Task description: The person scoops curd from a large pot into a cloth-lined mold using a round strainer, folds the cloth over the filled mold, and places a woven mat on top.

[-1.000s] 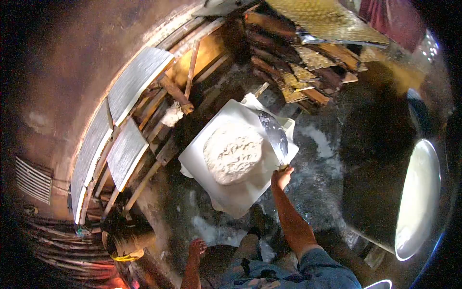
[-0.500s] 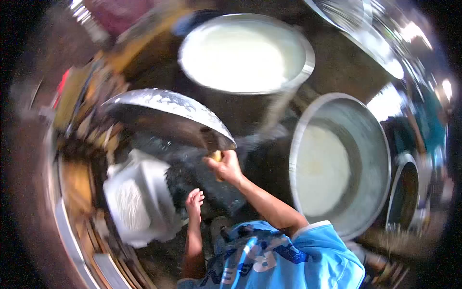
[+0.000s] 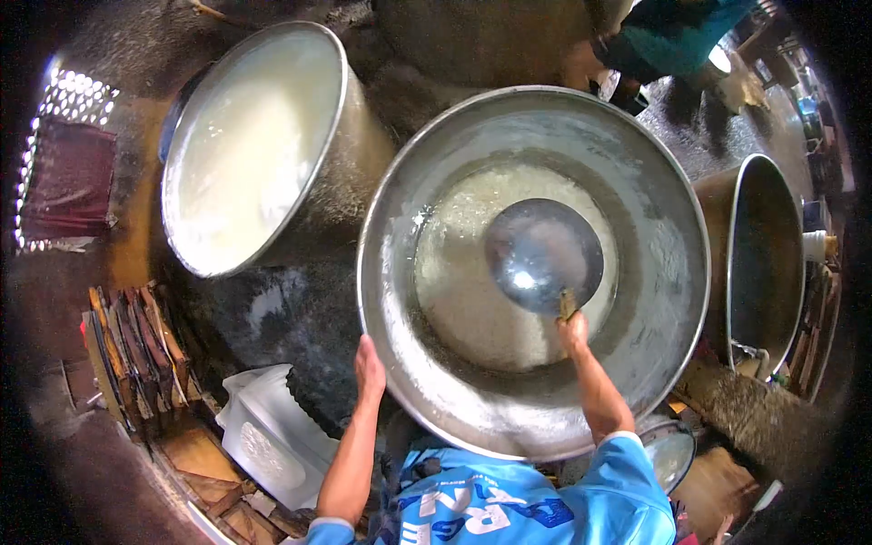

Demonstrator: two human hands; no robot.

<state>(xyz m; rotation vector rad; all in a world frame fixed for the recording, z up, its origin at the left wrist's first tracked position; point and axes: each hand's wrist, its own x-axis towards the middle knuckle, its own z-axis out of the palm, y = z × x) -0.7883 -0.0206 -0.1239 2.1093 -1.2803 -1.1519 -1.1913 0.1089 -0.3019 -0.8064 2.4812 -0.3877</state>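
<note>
A wide metal vat [image 3: 668, 336] stands in front of me with pale, cloudy liquid [image 3: 468, 313] in its bottom. My right hand [image 3: 572, 332] reaches over the vat, closed round the short handle [image 3: 568, 304] of a large round metal scoop [image 3: 545, 254]. The scoop's shiny dark face lies over the liquid; how deep it sits in it I cannot tell. Against the vat's left rim is my left hand [image 3: 369, 368], its fingers stretched out and holding nothing.
A tall tub [image 3: 341, 173] full of milky liquid stands at the upper left. A white plastic container [image 3: 259, 436] lies lower left near stacked wood [image 3: 136, 350]. Another deep vat [image 3: 727, 263] is at right. A person in dark teal [image 3: 677, 41] is at the top.
The view has turned right toward the vat. My right hand has brought the scoop from the left to over the vat's liquid. My left hand has come to the vat's rim.
</note>
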